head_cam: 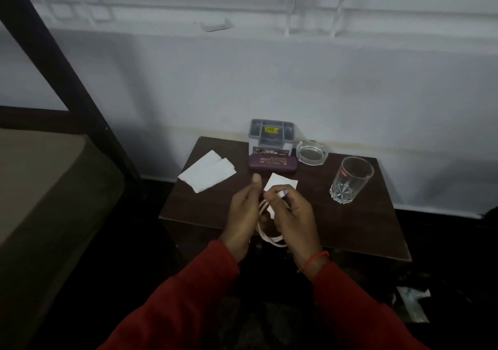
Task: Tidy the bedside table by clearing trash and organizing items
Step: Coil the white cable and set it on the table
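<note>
A white cable (269, 237) hangs in loops between both hands above the front of the dark wooden bedside table (350, 231). My left hand (244, 216) grips the coiled loops. My right hand (292, 215) pinches the cable's plug end near its fingertips. A small white paper (281, 182) lies on the table just behind my fingers. A larger crumpled white tissue (206, 171) lies at the table's left rear.
A maroon spectacle case (273, 162) lies in front of a grey plastic organizer box (270, 135) at the back. A glass ashtray (312, 152) and an empty drinking glass (350, 179) stand to the right. A bed (40, 188) is on the left, the white wall behind.
</note>
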Motion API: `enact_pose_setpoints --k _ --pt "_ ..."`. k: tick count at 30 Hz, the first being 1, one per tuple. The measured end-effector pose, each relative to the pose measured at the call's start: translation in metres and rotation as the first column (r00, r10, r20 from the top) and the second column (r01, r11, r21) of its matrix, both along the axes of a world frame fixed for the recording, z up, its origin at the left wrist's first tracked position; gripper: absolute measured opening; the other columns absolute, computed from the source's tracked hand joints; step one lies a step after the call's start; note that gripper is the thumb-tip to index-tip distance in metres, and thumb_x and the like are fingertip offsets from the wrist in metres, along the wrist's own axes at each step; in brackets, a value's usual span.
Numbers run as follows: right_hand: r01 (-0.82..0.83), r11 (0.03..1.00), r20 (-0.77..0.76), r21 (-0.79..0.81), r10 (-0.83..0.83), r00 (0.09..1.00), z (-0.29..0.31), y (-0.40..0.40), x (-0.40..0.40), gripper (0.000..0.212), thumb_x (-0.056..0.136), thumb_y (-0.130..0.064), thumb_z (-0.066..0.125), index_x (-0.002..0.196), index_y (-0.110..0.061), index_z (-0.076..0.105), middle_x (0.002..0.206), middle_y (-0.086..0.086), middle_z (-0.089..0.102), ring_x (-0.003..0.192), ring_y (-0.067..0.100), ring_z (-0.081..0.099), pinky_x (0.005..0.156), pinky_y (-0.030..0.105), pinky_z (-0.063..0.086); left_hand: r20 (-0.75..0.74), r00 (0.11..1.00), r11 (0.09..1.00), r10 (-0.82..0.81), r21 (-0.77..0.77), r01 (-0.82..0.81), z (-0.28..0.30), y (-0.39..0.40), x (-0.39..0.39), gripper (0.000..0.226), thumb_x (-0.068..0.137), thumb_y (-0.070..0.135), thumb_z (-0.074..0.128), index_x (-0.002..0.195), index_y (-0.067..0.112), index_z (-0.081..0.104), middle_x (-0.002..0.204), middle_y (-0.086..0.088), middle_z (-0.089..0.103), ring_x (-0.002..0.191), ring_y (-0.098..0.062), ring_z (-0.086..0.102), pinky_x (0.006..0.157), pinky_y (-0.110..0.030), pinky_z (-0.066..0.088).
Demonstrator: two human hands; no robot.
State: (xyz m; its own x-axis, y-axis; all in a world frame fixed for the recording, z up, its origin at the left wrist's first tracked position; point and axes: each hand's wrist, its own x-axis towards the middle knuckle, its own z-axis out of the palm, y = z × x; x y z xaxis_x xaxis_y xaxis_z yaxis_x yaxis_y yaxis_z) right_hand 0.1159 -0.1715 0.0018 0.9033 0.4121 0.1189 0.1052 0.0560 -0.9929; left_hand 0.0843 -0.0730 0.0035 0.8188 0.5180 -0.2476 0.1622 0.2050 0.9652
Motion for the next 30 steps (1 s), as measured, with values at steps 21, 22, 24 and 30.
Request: enact_pose_setpoints --k 21,22,24,30 --pt "0.353 0.914 -0.376 0.201 -0.260 0.889 0.005 -0.021 0.022 0.035 0.090 -0.043 0.063 0.089 -0.007 0.063 0.060 0.001 0.058 0.050 0.012 0.051 0.044 0.024 0.040 0.151 0.890 0.620 -0.431 -0.667 0.414 0.013 0.002 -0.023 0.034 0.095 0.022 0.060 0.121 0.004 0.073 0.128 -0.019 0.071 0.117 -0.029 0.071 0.095 -0.039 0.060" --pt "0.346 0.915 -0.378 0.206 -0.252 0.891 0.005 -0.020 0.022 0.035 0.090 -0.043 0.063 0.089 -0.008 0.062 0.059 0.001 0.056 0.050 0.013 0.049 0.045 0.025 0.039 0.161 0.890 0.619 -0.426 -0.665 0.417 0.011 -0.002 -0.023 0.033 0.094 0.023 0.060 0.120 0.008 0.073 0.123 -0.014 0.074 0.111 -0.025 0.074 0.090 -0.036 0.061" --pt "0.320 0.922 -0.375 0.218 -0.224 0.900 0.006 -0.019 0.020 0.029 0.091 -0.039 0.063 0.081 -0.012 0.062 0.056 0.000 0.054 0.049 0.013 0.047 0.048 0.026 0.039 0.164 0.893 0.631 -0.418 -0.655 0.416 0.006 -0.010 -0.023 0.027 0.089 0.026 0.062 0.113 0.015 0.069 0.105 -0.003 0.079 0.090 -0.014 0.076 0.076 -0.029 0.060" --pt "0.334 0.912 -0.354 0.239 -0.238 0.904 0.005 -0.019 0.019 0.022 0.093 -0.029 0.066 0.076 -0.015 0.065 0.063 0.004 0.056 0.060 0.016 0.053 0.057 0.029 0.045 0.206 0.895 0.766 -0.396 -0.462 0.446 -0.002 -0.012 -0.013 0.029 0.087 0.020 0.068 0.111 0.009 0.057 0.094 -0.010 0.072 0.081 -0.019 0.071 0.071 -0.031 0.059"
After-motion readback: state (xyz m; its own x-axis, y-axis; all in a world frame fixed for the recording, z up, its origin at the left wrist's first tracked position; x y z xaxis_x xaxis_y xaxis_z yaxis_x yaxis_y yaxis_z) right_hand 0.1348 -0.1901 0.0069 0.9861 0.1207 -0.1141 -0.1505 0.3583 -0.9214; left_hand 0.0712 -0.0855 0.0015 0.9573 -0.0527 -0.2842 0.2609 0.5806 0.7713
